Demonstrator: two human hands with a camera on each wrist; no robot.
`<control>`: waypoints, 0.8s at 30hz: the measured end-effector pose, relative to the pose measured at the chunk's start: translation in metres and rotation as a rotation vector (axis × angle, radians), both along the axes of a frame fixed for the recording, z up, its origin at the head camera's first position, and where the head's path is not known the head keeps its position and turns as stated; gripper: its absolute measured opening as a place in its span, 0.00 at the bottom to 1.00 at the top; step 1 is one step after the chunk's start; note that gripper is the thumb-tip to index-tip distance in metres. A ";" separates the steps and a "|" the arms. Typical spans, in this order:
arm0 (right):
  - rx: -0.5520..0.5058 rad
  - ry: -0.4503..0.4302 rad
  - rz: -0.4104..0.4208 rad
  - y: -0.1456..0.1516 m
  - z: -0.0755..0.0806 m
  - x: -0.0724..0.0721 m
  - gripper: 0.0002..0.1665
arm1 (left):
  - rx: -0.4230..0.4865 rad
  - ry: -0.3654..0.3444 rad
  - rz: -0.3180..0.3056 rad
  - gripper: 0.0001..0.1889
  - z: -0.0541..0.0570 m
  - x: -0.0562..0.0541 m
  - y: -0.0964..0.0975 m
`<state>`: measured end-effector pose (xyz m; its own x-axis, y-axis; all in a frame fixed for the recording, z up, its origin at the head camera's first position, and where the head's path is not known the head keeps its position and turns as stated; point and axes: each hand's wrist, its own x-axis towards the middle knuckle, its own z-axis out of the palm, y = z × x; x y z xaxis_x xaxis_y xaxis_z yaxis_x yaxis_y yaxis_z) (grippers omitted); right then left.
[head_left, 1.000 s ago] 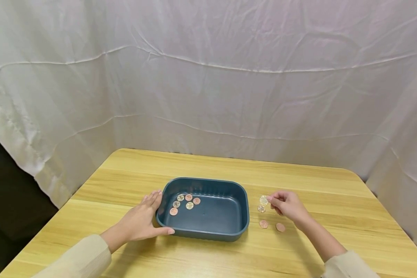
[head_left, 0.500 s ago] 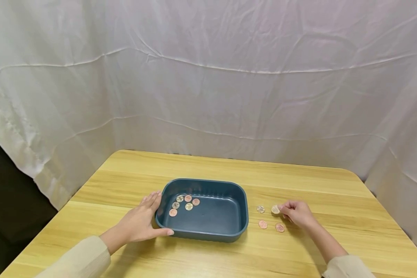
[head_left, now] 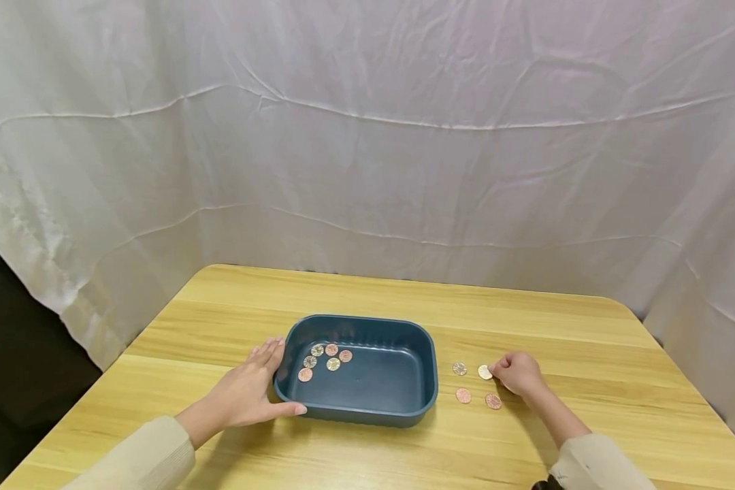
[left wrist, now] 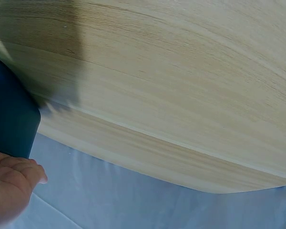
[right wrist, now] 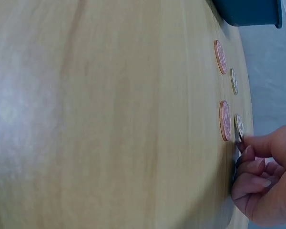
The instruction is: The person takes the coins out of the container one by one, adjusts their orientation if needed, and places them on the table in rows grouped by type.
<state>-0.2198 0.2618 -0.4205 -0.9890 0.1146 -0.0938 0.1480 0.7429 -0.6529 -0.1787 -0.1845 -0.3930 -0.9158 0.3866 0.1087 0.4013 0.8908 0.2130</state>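
Note:
A dark blue rectangular tray (head_left: 367, 411) stands mid-table, with several copper and gold coins in its left part. My left hand (head_left: 245, 396) rests against the tray's left end, fingers straight along the side and thumb at the front wall; the left wrist view shows fingertips at its corner. To the tray's right, my right hand (head_left: 518, 374) pinches the edge of a gold coin (head_left: 484, 371) between thumb and finger, the coin low at the table top. Around it lie a gold coin (head_left: 459, 368) and two copper coins, one on the left (head_left: 463, 395) and one on the right (head_left: 493, 401).
The wooden table (head_left: 367, 456) carries the tray and the loose coins. Pale cloth (head_left: 404, 170) hangs behind and at both sides of the table. A dark area (head_left: 18, 327) lies beyond the table's left edge.
My right hand has moved a gold coin to the right and nearer, apart from the other gold coin, and has turned slightly over it. The left hand and tray hold still.

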 end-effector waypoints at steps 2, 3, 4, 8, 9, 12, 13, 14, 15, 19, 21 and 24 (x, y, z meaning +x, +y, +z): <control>0.031 0.009 -0.005 -0.001 0.001 0.000 0.13 | -0.001 0.003 0.000 0.61 0.000 0.000 0.000; 0.045 0.013 -0.006 -0.001 0.001 0.000 0.13 | -0.001 0.004 -0.001 0.61 0.000 0.000 0.000; 0.054 0.014 -0.009 -0.001 0.001 0.000 0.12 | -0.002 0.006 -0.001 0.61 0.000 0.000 0.000; 0.056 0.003 -0.019 0.001 0.002 0.000 0.12 | -0.003 0.013 -0.005 0.61 -0.001 0.000 0.000; 0.049 0.005 -0.020 0.002 0.002 0.000 0.12 | -0.005 0.015 -0.006 0.61 -0.001 0.000 0.000; 0.005 0.029 -0.019 0.001 0.003 0.001 0.12 | -0.008 0.018 -0.010 0.61 -0.001 0.000 0.000; -0.011 0.044 -0.015 0.001 0.003 0.001 0.11 | -0.008 0.019 -0.010 0.61 -0.001 -0.001 0.000; -0.025 0.062 -0.007 -0.001 0.005 0.001 0.11 | -0.009 0.019 -0.011 0.61 -0.001 -0.001 0.000; -0.031 0.080 0.005 -0.002 0.007 0.001 0.11 | -0.011 0.020 -0.011 0.61 -0.001 -0.001 0.000; -0.067 0.148 0.059 -0.013 0.018 0.003 0.11 | -0.018 0.021 -0.013 0.61 0.000 -0.001 -0.001; -0.090 0.179 0.078 -0.021 0.026 0.005 0.11 | -0.024 0.022 -0.014 0.61 0.000 -0.001 0.000; -0.134 0.222 0.096 -0.036 0.038 0.007 0.11 | -0.028 0.019 -0.014 0.61 0.001 -0.001 0.000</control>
